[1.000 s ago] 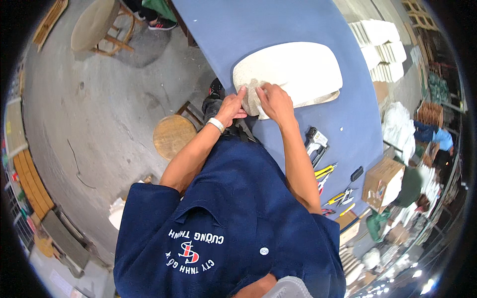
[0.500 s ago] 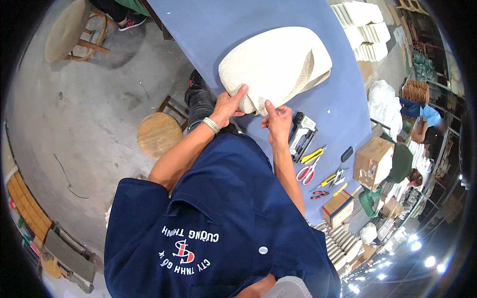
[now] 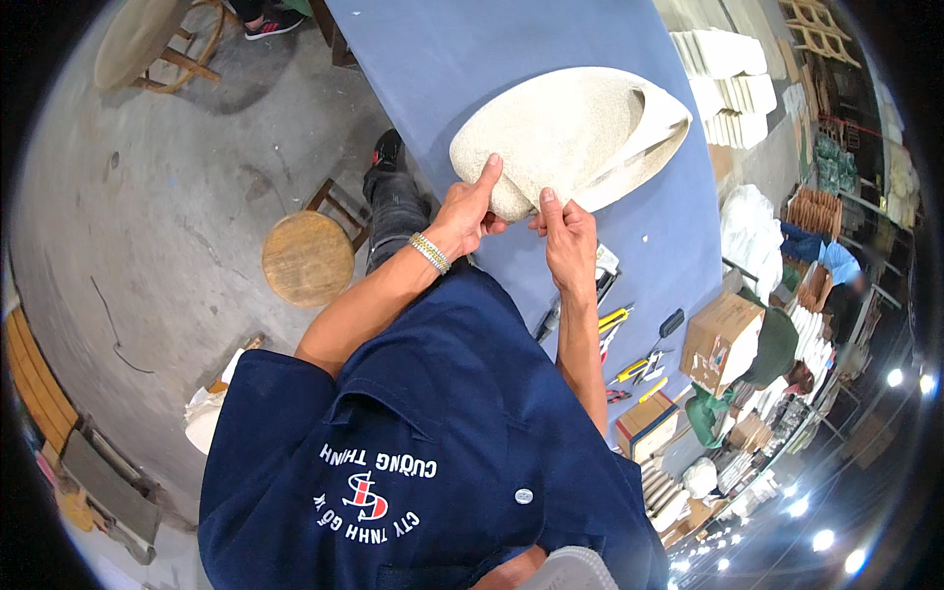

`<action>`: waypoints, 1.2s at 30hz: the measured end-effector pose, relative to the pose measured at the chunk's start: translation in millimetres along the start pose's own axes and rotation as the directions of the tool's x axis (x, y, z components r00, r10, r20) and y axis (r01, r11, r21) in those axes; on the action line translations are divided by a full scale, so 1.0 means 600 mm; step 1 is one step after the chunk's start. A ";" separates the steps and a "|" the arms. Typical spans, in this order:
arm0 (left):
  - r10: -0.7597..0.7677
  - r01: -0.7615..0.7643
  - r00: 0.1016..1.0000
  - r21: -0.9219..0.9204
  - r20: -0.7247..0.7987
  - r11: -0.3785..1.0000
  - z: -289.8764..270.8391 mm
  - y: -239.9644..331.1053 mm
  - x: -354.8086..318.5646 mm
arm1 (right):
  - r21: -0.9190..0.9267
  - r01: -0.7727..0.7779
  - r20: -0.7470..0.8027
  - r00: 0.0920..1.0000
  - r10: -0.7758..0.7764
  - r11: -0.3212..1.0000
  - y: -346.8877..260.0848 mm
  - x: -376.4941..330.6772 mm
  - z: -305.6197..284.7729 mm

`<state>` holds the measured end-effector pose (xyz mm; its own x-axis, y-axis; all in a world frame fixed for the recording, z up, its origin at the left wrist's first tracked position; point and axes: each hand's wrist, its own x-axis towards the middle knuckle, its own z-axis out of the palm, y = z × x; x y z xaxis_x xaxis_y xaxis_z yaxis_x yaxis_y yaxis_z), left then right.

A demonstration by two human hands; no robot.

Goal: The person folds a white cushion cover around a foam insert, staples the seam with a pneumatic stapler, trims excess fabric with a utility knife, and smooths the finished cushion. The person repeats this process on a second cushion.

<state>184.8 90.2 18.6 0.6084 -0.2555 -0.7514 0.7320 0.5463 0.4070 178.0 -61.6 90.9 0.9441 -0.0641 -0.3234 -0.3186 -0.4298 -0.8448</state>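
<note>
A cream, textured fabric piece (image 3: 536, 133), shaped like a rounded cushion cover, rests on the blue tabletop (image 3: 433, 54). Its far right end gapes in a fold and shows a paler inside. On the near left edge my left hand (image 3: 466, 213) is closed, thumb on top and fingers beneath. Beside it, my right hand (image 3: 571, 241) pinches the near edge between thumb and fingers. The fingertips under the fabric are hidden. Close to my right forearm lies a staple gun (image 3: 607, 264), partly covered by that arm.
Right of my forearm lie a yellow utility knife (image 3: 615, 319), a yellow-handled screwdriver (image 3: 629, 373) and a yellow pen-like stick (image 3: 653, 389). Cardboard boxes (image 3: 716, 339) stand beyond. A round wooden stool (image 3: 308, 261) is at left. White padded stacks (image 3: 723, 84) and a person (image 3: 838, 258) are at right.
The fabric piece has tipped and turned, so its folded opening shows wider. My right hand has come up onto the near edge and closed there. The whole view has shifted slightly.
</note>
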 end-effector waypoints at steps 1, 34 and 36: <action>0.001 -0.001 1.000 -0.040 -0.011 0.999 0.000 0.006 0.003 | -0.004 0.028 0.015 0.999 -0.028 1.000 0.000 0.013 0.004; 0.902 -0.652 0.285 0.755 0.322 -0.064 -0.021 0.081 -0.049 | 0.022 -0.013 0.157 0.988 0.009 1.000 -0.144 0.132 0.059; 0.901 -0.655 0.295 0.754 0.318 -0.052 -0.021 0.084 -0.050 | -0.035 0.018 0.166 0.986 -0.012 0.999 -0.144 0.126 0.060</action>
<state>199.3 135.2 55.2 0.9366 0.1633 0.3100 -0.2048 -0.4626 0.8626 274.0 2.9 124.2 0.9204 0.0916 -0.3800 -0.2987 -0.4622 -0.8350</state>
